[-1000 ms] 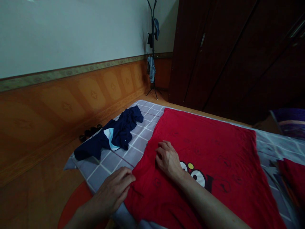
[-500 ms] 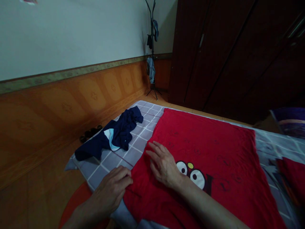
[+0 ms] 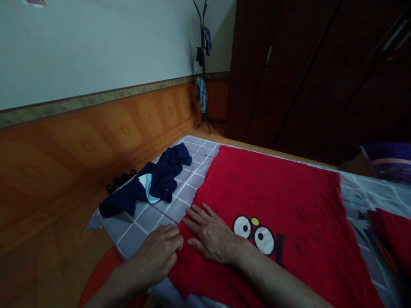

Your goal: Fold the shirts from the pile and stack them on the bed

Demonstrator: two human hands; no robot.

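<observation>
A red cloth (image 3: 269,188) with large printed cartoon eyes lies spread over a grey checked bed cover (image 3: 189,179). My left hand (image 3: 160,252) is at the cloth's left edge, its fingers curled and pinching that edge. Flat on the cloth, just right of it, rests my right hand (image 3: 212,235), fingers spread and holding nothing. The cloth's near part runs under my right forearm and out of the bottom of the view. Farther left on the bed lies a crumpled navy garment (image 3: 160,175) with a white and light-blue patch.
Folded red fabric (image 3: 391,235) lies at the right. A coat stand (image 3: 204,68) with clothes on it stands in the far corner beside a dark wardrobe (image 3: 289,77). Dark shoes (image 3: 120,179) are on the floor by the wall. A round red surface (image 3: 102,273) shows below the bed edge.
My right hand has moved left and down toward my left hand and now lies flatter on the cloth. My left hand stays at the edge, shifted only slightly.
</observation>
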